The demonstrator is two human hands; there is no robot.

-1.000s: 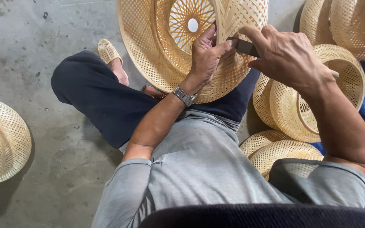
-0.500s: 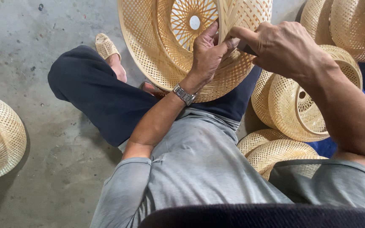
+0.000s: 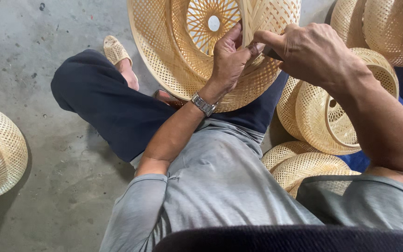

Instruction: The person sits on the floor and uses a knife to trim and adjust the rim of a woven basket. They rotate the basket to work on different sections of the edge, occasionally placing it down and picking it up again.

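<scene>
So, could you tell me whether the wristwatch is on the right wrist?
No, the wristwatch sits on the left hand's wrist.

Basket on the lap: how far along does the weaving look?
Done: the basket has its full open-weave wall and spoked centre, like the finished ones at the right. In hand: the left hand steadies a vertical strip at the rim, while the right hand pinches it with a dark tool. Left: that strip looks unfinished; anything more cannot be told.
</scene>
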